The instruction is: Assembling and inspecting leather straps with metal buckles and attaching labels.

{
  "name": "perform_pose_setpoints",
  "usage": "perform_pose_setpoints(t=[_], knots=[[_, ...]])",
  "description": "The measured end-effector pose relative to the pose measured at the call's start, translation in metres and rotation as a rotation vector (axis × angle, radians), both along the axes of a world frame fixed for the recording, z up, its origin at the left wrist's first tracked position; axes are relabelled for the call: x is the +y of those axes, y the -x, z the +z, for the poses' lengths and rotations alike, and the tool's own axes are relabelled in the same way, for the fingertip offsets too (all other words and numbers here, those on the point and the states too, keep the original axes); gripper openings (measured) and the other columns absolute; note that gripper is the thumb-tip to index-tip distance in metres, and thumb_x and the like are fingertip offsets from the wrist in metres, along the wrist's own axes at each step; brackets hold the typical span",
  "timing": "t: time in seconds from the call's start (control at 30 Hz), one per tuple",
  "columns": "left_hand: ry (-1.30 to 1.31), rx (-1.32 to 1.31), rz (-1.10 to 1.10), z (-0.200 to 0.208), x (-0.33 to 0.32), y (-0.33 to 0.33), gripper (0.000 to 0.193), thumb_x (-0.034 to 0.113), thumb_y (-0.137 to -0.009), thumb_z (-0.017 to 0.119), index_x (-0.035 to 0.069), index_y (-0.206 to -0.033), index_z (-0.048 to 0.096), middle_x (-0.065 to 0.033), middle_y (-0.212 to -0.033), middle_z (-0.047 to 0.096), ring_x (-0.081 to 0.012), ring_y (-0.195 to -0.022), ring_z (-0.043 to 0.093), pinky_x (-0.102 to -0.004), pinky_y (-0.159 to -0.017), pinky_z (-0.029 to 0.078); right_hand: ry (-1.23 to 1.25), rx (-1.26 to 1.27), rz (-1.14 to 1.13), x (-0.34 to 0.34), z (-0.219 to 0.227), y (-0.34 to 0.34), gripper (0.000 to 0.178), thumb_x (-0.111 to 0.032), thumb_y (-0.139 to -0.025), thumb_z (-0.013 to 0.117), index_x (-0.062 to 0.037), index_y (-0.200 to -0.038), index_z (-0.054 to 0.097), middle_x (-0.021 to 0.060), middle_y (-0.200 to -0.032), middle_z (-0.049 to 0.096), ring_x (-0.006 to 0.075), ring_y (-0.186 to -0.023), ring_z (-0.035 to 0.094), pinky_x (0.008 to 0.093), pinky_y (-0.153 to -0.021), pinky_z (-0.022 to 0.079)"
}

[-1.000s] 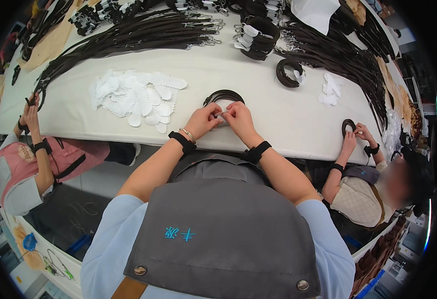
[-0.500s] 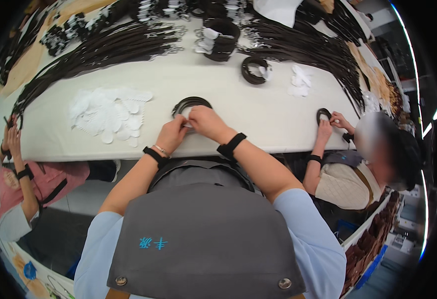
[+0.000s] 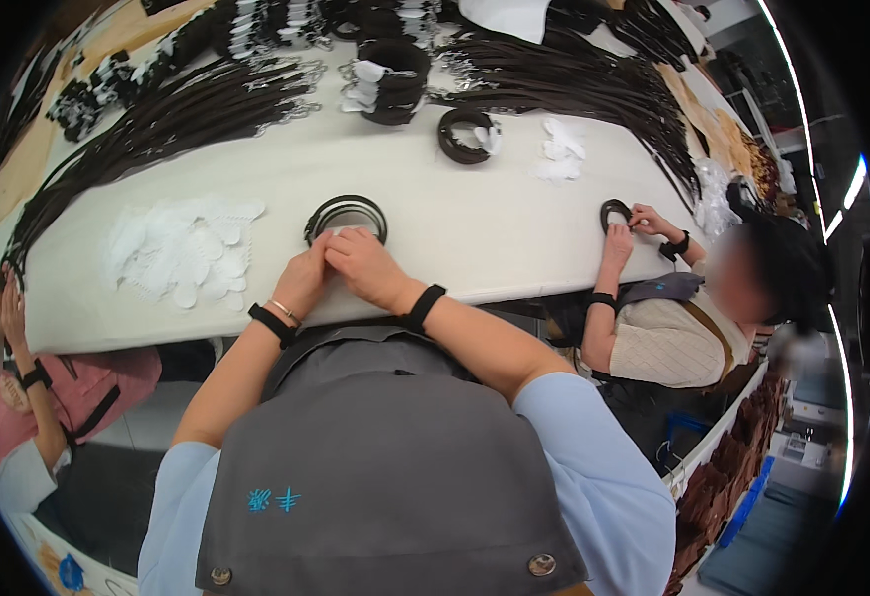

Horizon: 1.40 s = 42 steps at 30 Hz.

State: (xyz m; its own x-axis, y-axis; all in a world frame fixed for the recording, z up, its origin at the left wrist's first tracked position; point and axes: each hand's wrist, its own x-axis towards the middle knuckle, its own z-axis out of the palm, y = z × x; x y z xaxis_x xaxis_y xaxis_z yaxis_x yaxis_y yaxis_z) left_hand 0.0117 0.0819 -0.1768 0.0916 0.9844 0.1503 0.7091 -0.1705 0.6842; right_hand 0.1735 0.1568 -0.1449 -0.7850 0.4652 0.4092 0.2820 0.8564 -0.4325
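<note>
Both my hands meet at the near side of a coiled dark strap (image 3: 379, 214) on the white table, its loops standing out beyond my fingers. My left hand (image 3: 302, 276) pinches the coil's near left part. Pressed against it, my right hand (image 3: 363, 263) has its fingers bent over the same near edge. A whitish bit shows by the fingertips, too small to make out. To the left lies a loose pile of white tags (image 3: 189, 248). Beyond and to the right sits a finished-looking dark coil (image 3: 463, 137) with a white tag on it.
Bundles of long dark straps with metal clips (image 3: 197, 109) spread over the far table (image 3: 286, 169). A stack of tagged coils (image 3: 395, 84) stands behind. A smaller tag pile (image 3: 561, 149) lies right. Co-workers sit either side; the right one's hands (image 3: 629, 230) hold another coil (image 3: 611, 211).
The whole view has shifted, so the table things sit further left. My right hand has come lower over the coil's near edge, close against my left, and more of the loops shows.
</note>
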Motion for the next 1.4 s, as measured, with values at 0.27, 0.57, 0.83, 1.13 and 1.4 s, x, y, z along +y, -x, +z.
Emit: perform_pose_setpoints(t=[0.27, 0.57, 0.83, 1.13, 1.4], knots=[[-0.040, -0.120, 0.046, 0.001, -0.001, -0.005, 0.044, 0.002, -0.080, 0.064, 0.000, -0.122, 0.048, -0.0176, -0.099, 0.067, -0.0316, -0.080, 0.066, -0.0386, -0.070, 0.054, 0.365, -0.084, -0.047, 0.002, 0.012, -0.024, 0.028, -0.004, -0.072, 0.068, -0.0010, -0.099, 0.061, 0.0121, -0.097, 0.062, 0.0315, -0.097, 0.057, 0.0396, -0.085, 0.046], [-0.025, -0.173, 0.140, 0.019, -0.007, 0.052, 0.033, 0.006, -0.075, 0.073, 0.004, -0.106, 0.062, -0.0107, -0.104, 0.060, -0.0230, -0.084, 0.061, -0.0323, -0.076, 0.052, 0.334, -0.086, -0.018, 0.006, 0.000, -0.028, 0.026, -0.002, -0.072, 0.068, -0.0025, -0.098, 0.065, 0.0091, -0.097, 0.064, 0.0270, -0.099, 0.055, 0.0370, -0.087, 0.047], [-0.229, 0.486, -0.179, 0.033, 0.010, 0.014, 0.018, 0.017, -0.070, 0.068, 0.011, -0.086, 0.062, -0.0043, -0.103, 0.055, -0.0221, -0.098, 0.051, -0.0327, -0.081, 0.044, 0.264, -0.148, 0.019, 0.011, 0.006, -0.026, 0.026, -0.005, -0.072, 0.069, -0.0016, -0.097, 0.065, 0.0091, -0.094, 0.065, 0.0292, -0.094, 0.055, 0.0380, -0.084, 0.047], [-0.348, 0.620, -0.030, 0.014, -0.011, -0.018, 0.014, 0.015, -0.075, 0.058, 0.006, -0.082, 0.066, -0.0032, -0.092, 0.054, -0.0209, -0.087, 0.052, -0.0315, -0.075, 0.043, 0.235, -0.233, 0.059, 0.013, 0.009, -0.035, 0.028, -0.004, -0.072, 0.069, -0.0014, -0.099, 0.064, 0.0100, -0.096, 0.064, 0.0295, -0.092, 0.054, 0.0379, -0.082, 0.047], [-0.109, 0.164, -0.279, 0.014, 0.033, 0.037, 0.025, 0.015, -0.065, 0.076, 0.015, -0.089, 0.072, -0.0130, -0.129, 0.049, -0.0315, -0.113, 0.052, -0.0399, -0.096, 0.043, 0.259, -0.237, 0.113, 0.022, 0.009, -0.029, 0.027, -0.005, -0.072, 0.071, -0.0019, -0.098, 0.064, 0.0095, -0.091, 0.063, 0.0299, -0.088, 0.055, 0.0381, -0.078, 0.048]])
